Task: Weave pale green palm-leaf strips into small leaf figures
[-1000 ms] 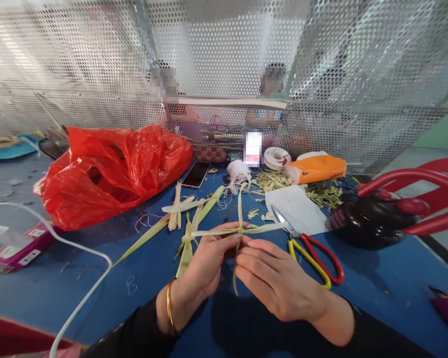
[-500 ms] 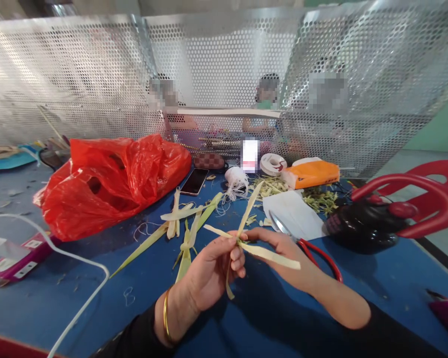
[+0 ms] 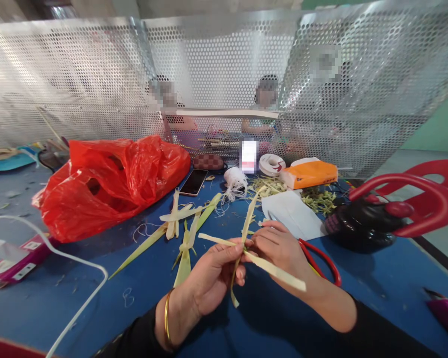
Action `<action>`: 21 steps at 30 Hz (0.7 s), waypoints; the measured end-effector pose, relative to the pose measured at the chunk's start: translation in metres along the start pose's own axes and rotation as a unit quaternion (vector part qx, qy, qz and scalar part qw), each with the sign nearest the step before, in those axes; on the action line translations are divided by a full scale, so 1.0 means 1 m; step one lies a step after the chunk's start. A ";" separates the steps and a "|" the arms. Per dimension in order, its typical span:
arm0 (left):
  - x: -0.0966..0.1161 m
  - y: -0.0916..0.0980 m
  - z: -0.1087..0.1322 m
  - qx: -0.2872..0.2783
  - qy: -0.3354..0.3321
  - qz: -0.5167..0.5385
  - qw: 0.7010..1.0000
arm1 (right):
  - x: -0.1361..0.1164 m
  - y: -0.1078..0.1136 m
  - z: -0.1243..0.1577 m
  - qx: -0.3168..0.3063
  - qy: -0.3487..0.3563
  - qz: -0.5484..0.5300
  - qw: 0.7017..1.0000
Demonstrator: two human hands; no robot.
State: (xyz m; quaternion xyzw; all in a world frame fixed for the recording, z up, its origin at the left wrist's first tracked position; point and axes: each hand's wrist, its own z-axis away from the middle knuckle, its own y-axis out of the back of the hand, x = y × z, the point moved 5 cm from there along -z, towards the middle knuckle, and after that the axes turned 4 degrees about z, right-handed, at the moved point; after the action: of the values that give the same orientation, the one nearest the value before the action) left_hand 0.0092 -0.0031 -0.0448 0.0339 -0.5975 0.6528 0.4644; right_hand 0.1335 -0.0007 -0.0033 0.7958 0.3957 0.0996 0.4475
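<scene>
Table [image 3: 153, 286]: blue, strewn with plant scraps [image 3: 319, 200]. Perforated metal screen [image 3: 220, 59] stands along its far side. Crossed leaf strips [image 3: 256, 260]: my left hand [image 3: 212, 276] pinches them at the crossing, above the table. My right hand [image 3: 279, 248] curls just beside the crossing; fingertips partly hidden, grip I cannot tell.

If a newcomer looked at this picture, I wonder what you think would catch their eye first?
Probably the large, crumpled red plastic bag on the left of the blue table. Next, perhaps, the crossed pale strips at the centre, pinched in the left hand with the right hand close by. The glossy black pot with its red handle also stands out on the right.
</scene>
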 end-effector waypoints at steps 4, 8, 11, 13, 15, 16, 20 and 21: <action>0.000 -0.001 0.000 0.001 0.012 -0.005 1.000 | 0.001 -0.001 0.002 0.009 0.023 -0.004 1.000; 0.001 -0.001 0.001 -0.004 0.002 -0.034 0.999 | -0.001 -0.003 0.003 0.012 0.031 0.000 0.999; 0.001 -0.002 0.002 -0.005 -0.002 -0.051 0.999 | 0.000 -0.006 0.004 0.001 0.029 -0.002 1.000; 0.000 -0.005 0.003 -0.012 -0.009 -0.059 0.998 | 0.001 -0.008 0.004 -0.005 0.029 -0.016 0.999; 0.001 -0.007 0.005 -0.018 -0.016 -0.065 0.998 | 0.003 -0.009 0.003 -0.003 0.028 -0.039 0.999; 0.001 -0.007 0.006 -0.018 -0.020 -0.067 0.997 | 0.004 -0.009 0.003 -0.002 0.026 -0.049 0.998; 0.007 -0.007 0.006 -0.002 -0.038 -0.077 0.996 | 0.006 -0.010 0.004 -0.001 0.000 -0.048 0.999; 0.008 -0.007 0.006 0.007 -0.046 -0.077 0.996 | 0.006 -0.010 0.005 -0.001 -0.003 -0.040 0.999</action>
State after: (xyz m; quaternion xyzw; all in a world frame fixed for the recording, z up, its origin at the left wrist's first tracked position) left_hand 0.0061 -0.0041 -0.0336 0.1129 -0.6090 0.6171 0.4854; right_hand 0.1344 0.0039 -0.0153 0.7790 0.4257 0.0795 0.4535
